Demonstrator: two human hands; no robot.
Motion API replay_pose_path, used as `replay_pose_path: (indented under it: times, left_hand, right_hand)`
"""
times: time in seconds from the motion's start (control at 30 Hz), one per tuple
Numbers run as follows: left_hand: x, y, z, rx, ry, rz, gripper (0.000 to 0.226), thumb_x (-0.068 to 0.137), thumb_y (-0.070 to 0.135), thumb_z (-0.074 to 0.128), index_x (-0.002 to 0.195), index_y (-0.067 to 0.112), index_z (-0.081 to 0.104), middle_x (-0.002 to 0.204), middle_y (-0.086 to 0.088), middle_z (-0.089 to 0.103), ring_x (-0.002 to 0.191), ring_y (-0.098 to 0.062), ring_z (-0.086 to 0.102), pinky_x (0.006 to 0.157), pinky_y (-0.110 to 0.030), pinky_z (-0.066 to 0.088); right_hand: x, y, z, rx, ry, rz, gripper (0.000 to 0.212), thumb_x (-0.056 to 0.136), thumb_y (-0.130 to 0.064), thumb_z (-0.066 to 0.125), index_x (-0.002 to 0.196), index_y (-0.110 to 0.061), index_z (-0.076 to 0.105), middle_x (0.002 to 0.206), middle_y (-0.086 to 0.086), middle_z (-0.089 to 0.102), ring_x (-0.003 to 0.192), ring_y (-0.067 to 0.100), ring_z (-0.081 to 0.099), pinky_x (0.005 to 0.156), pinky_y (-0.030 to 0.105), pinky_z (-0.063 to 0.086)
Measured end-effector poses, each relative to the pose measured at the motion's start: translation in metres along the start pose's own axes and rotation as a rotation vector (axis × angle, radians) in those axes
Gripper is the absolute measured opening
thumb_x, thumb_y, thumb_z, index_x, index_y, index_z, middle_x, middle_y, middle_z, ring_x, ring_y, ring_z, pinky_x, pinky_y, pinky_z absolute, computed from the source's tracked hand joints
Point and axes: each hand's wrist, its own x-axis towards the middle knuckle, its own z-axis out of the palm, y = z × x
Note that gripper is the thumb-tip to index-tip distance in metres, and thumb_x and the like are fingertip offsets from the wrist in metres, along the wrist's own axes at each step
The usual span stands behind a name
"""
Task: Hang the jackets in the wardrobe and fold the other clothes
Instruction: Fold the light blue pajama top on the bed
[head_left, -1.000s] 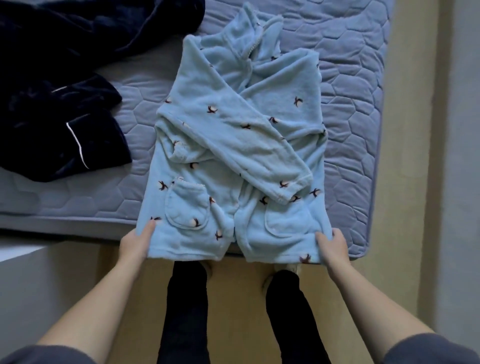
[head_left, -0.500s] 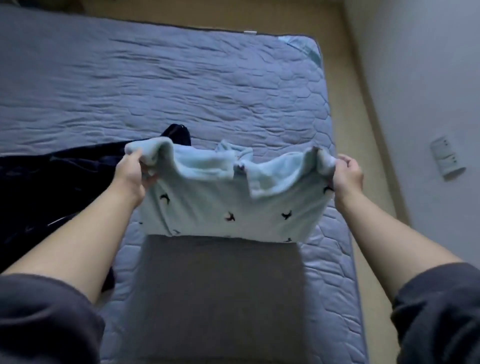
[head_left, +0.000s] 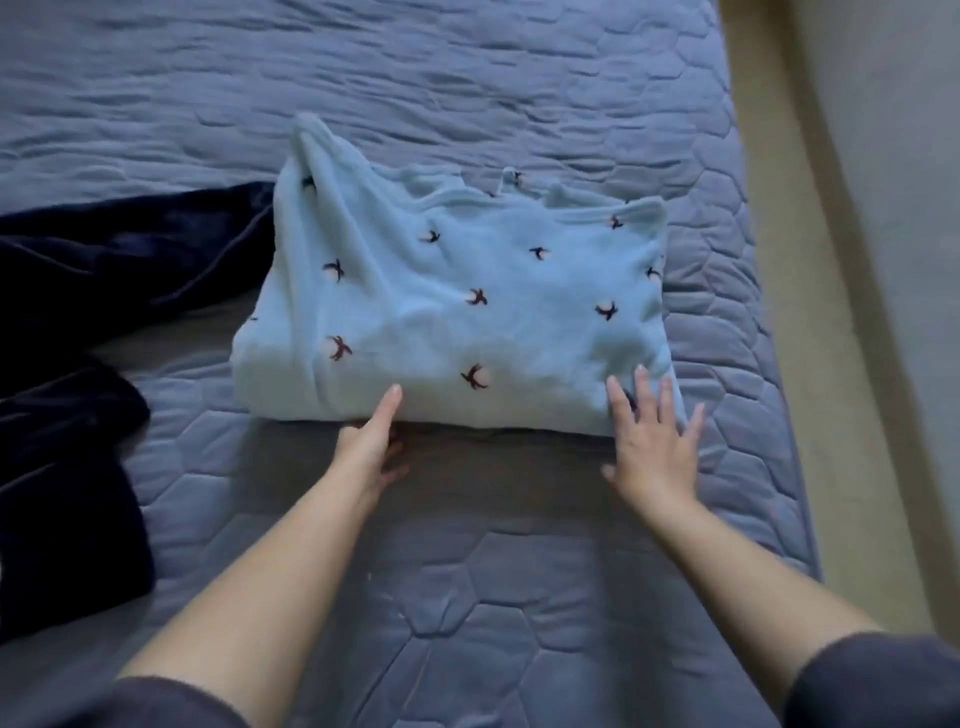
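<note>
Pale-blue folded fleece top on quilted blue mattress, left hand and right hand flat on near edge, dark navy clothes touching its left side

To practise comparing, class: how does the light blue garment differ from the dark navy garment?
The light blue garment is folded into a compact block; the dark navy garment lies loose, unfolded. The blue one bears small dark motifs; the navy one looks plain. The left hand and right hand touch the blue, not the navy. Both lie on the mattress.
</note>
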Motion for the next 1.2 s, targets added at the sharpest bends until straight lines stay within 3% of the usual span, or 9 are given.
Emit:
replay_pose_path:
  times: [0.07, 0.13, 0.23, 0.4, 0.63, 0.97, 1.03, 1.1, 1.2]
  left_hand:
    - [0.008, -0.001, 0.025, -0.129, -0.074, 0.042, 0.049, 0.080, 0.048, 0.070, 0.113, 0.019, 0.052, 0.118, -0.002, 0.058, 0.107, -0.024, 0.057, 0.080, -0.044, 0.049]
    - [0.016, -0.003, 0.044, -0.267, -0.068, 0.068, 0.041, 0.080, 0.041, 0.073, 0.109, 0.019, 0.053, 0.116, -0.002, 0.061, 0.105, -0.024, 0.059, 0.084, -0.045, 0.051]
    - [0.022, -0.012, 0.053, -0.302, 0.167, 0.117, 0.028, 0.078, 0.024, 0.072, 0.096, 0.012, 0.055, 0.108, -0.006, 0.064, 0.096, -0.023, 0.063, 0.089, -0.043, 0.054]
    - [-0.005, -0.032, 0.015, -0.166, 0.251, 0.140, 0.038, 0.077, 0.021, 0.068, 0.110, 0.007, 0.059, 0.099, -0.003, 0.067, 0.085, -0.017, 0.064, 0.074, -0.029, 0.055]
    - [-0.075, -0.090, -0.083, 0.091, 0.272, -0.092, 0.057, 0.075, 0.028, 0.069, 0.123, 0.003, 0.052, 0.115, -0.012, 0.062, 0.100, -0.029, 0.062, 0.092, -0.041, 0.052]
    - [-0.090, -0.123, -0.124, 0.005, 0.250, -0.035, 0.071, 0.075, 0.040, 0.076, 0.130, 0.004, 0.047, 0.120, -0.010, 0.061, 0.102, -0.027, 0.062, 0.091, -0.040, 0.052]
    - [-0.088, -0.130, -0.123, -0.049, 0.228, -0.030, 0.072, 0.075, 0.041, 0.077, 0.129, 0.003, 0.049, 0.119, -0.010, 0.062, 0.100, -0.026, 0.063, 0.088, -0.039, 0.053]
    - [-0.085, -0.139, -0.122, -0.127, 0.153, -0.056, 0.070, 0.071, 0.044, 0.079, 0.124, 0.005, 0.056, 0.113, -0.009, 0.068, 0.093, -0.023, 0.068, 0.081, -0.038, 0.055]
    - [-0.079, -0.151, -0.121, -0.181, 0.044, -0.104, 0.067, 0.059, 0.052, 0.083, 0.110, 0.012, 0.065, 0.097, -0.007, 0.074, 0.083, -0.022, 0.072, 0.071, -0.035, 0.056]
  right_hand:
    - [0.020, -0.003, 0.001, -0.027, 0.057, -0.045, 0.089, 0.081, -0.029, 0.067, 0.150, -0.026, 0.011, 0.154, 0.008, 0.020, 0.143, 0.027, 0.021, 0.111, 0.058, 0.016]
    - [0.036, -0.006, 0.001, -0.021, 0.124, -0.098, 0.055, 0.081, -0.013, 0.058, 0.132, -0.019, 0.038, 0.128, 0.007, 0.050, 0.119, 0.028, 0.050, 0.095, 0.045, 0.033]
    - [0.035, -0.007, 0.002, -0.004, 0.133, -0.197, 0.028, 0.080, -0.009, 0.056, 0.106, -0.015, 0.048, 0.106, 0.007, 0.059, 0.098, 0.031, 0.061, 0.068, 0.034, 0.031]
    - [-0.060, -0.013, 0.018, 0.113, -0.135, -0.322, 0.037, 0.075, -0.026, 0.061, 0.109, -0.018, 0.049, 0.107, 0.007, 0.061, 0.098, 0.032, 0.063, 0.071, 0.035, 0.046]
    - [-0.237, -0.067, 0.045, 0.293, -0.637, -0.444, 0.036, 0.083, -0.030, 0.059, 0.112, -0.013, 0.047, 0.110, 0.011, 0.060, 0.098, 0.033, 0.060, 0.068, 0.033, 0.039]
    - [-0.265, -0.104, 0.052, 0.439, -0.958, -0.438, 0.042, 0.085, -0.038, 0.061, 0.115, -0.010, 0.054, 0.112, 0.008, 0.062, 0.099, 0.026, 0.060, 0.083, 0.039, 0.051]
    - [-0.237, -0.092, 0.042, 0.579, -0.883, -0.398, 0.031, 0.087, -0.040, 0.059, 0.096, -0.011, 0.066, 0.097, 0.006, 0.070, 0.090, 0.022, 0.064, 0.081, 0.036, 0.052]
    - [-0.193, -0.073, 0.027, 0.756, -0.568, -0.207, 0.022, 0.090, -0.034, 0.058, 0.083, -0.014, 0.064, 0.086, 0.001, 0.070, 0.081, 0.019, 0.063, 0.077, 0.033, 0.050]
    - [-0.114, -0.037, 0.005, 0.791, -0.057, 0.002, 0.024, 0.087, -0.027, 0.062, 0.106, -0.013, 0.059, 0.106, 0.007, 0.062, 0.096, 0.020, 0.056, 0.083, 0.029, 0.040]
